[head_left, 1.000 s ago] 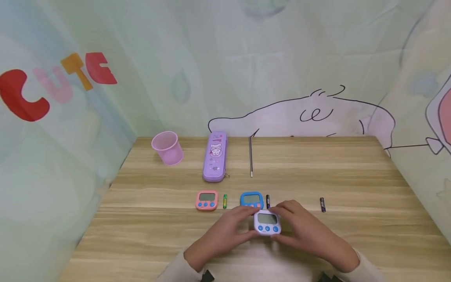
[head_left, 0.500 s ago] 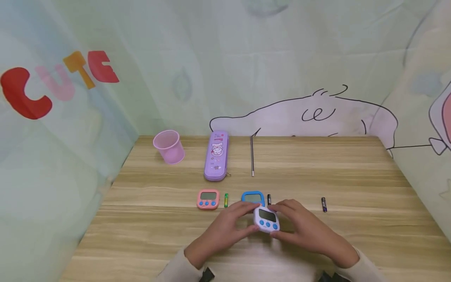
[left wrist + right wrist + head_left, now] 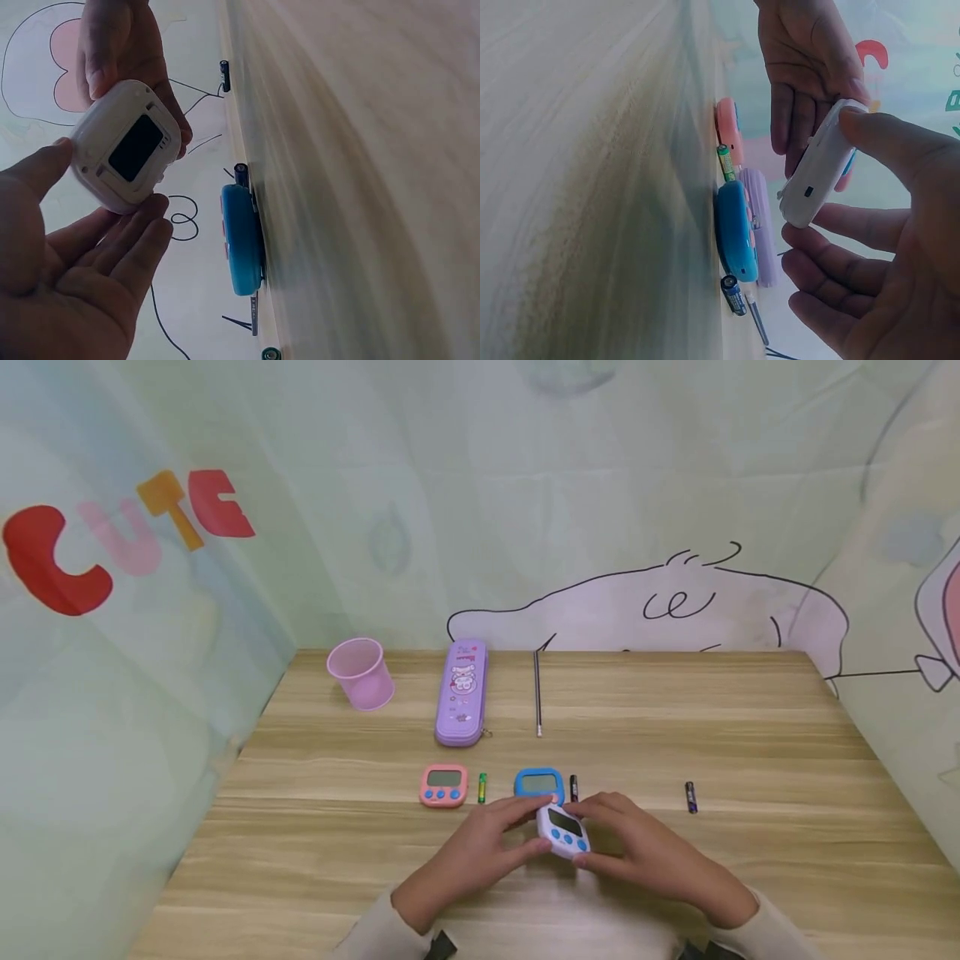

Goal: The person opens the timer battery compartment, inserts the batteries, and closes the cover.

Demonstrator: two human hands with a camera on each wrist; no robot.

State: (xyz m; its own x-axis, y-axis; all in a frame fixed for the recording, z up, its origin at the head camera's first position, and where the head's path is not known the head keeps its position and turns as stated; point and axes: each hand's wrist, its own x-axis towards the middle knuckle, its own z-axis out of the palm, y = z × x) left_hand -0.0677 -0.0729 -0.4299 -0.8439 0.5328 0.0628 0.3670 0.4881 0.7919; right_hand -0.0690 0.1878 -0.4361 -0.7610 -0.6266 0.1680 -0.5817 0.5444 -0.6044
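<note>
I hold the white timer (image 3: 566,832) between my two hands, lifted a little above the table (image 3: 750,760), just in front of the blue timer (image 3: 537,783) which lies flat on the wood. My left hand (image 3: 480,852) supports it from the left side with thumb and fingertips, the fingers quite straight, and my right hand (image 3: 645,852) pinches the right edge between thumb and curved fingers. In the left wrist view the back of the white timer (image 3: 127,146) shows a dark rectangular opening, probably the battery place. I judge it is a light, stiff plastic shell, smooth and a bit slippery, so I should take it by the thin side edges, not by the buttons or the screen. A black battery (image 3: 573,787) lies just to the right of the blue timer, a green battery (image 3: 482,787) to its left, and another dark battery (image 3: 691,797) well to the right.
</note>
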